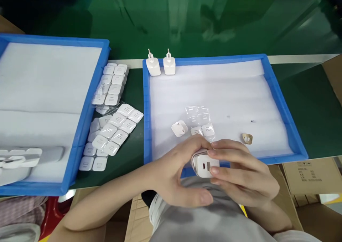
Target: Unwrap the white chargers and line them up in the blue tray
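At the near edge of the blue tray (pixel 145 128), my two hands hold a white charger (pixel 202 165) with its port face turned up toward me. My left hand (pixel 177 170) grips it from the left, fingers curled behind it and thumb held away. Fingertips of my right hand (pixel 247 174) press on its right side and cover part of the port face. Just beyond lies a clear plastic strip (pixel 198 112) with white port covers (pixel 208 129) in it. Beside that strip is a loose white plug piece (pixel 179 128). A small tan piece (pixel 247 138) lies to the right.
Two white plug chargers (pixel 169 64) stand pins up at the tray's far left corner. Several strips of white covers (pixel 119 129) lie on the green table (pixel 136 88). At left, another blue tray (pixel 80 135) holds white parts (pixel 20 160). A cardboard box (pixel 312 176) sits lower right.
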Tool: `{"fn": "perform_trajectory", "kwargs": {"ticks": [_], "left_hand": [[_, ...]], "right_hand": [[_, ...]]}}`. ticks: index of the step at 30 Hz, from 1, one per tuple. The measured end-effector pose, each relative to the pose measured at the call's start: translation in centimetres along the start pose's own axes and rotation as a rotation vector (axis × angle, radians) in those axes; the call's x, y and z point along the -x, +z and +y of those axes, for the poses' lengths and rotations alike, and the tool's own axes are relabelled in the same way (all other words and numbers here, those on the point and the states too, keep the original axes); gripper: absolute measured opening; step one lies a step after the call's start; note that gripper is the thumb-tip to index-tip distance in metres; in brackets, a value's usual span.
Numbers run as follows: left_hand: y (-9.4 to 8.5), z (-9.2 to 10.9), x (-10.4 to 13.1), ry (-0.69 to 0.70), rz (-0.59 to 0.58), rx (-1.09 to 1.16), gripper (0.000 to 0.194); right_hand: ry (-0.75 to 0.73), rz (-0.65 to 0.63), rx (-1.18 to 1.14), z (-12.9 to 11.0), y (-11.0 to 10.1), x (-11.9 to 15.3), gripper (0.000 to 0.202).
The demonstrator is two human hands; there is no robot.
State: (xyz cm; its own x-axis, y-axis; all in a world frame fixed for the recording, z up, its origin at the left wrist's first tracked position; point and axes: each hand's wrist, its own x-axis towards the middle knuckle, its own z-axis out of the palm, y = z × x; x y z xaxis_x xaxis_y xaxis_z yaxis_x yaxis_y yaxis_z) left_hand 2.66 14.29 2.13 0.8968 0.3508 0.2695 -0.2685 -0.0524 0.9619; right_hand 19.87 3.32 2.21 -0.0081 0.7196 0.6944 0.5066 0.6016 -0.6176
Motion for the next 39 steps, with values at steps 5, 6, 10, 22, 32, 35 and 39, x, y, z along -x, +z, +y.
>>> {"fn": "perform_trajectory", "kwargs": {"ticks": [5, 6, 10, 22, 32, 35, 39], "left_hand": [[-0.56, -0.4, 0.12, -0.136, -0.038, 0.076, 0.081], [-0.61, -0.47, 0.13, -0.139, -0.042, 0.071, 0.084], [-0.68, -0.62, 0.1, -0.119, -0.071, 0.055, 0.086], [-0.6, -0.38, -0.04, -0.094, -0.056, 0.077, 0.077], [-0.46, -0.04, -0.1, -0.132, -0.041, 0.113, 0.076], [-0.56, -0.15, -0.12, -0.159, -0.045, 0.092, 0.081], [-0.63, -0.4, -0.08, -0.123, -0.068, 0.094, 0.08]], "right_hand": [[-0.015, -0.021, -0.01, 0.31, -0.02, 0.14, 0.019], [-0.012, -0.024, -0.016, 0.35, 0.0, 0.19, 0.02], [-0.003, -0.031, -0.034, 0.45, 0.07, 0.41, 0.025], [-0.019, -0.039, -0.03, 0.47, 0.24, 0.42, 0.027], [0.0, -0.012, -0.078, 0.36, -0.38, 0.68, 0.019], [0.015, -0.012, -0.057, 0.18, -0.62, 0.71, 0.018], [-0.003, -0.031, -0.078, 0.19, -0.28, 0.6, 0.018]]}}
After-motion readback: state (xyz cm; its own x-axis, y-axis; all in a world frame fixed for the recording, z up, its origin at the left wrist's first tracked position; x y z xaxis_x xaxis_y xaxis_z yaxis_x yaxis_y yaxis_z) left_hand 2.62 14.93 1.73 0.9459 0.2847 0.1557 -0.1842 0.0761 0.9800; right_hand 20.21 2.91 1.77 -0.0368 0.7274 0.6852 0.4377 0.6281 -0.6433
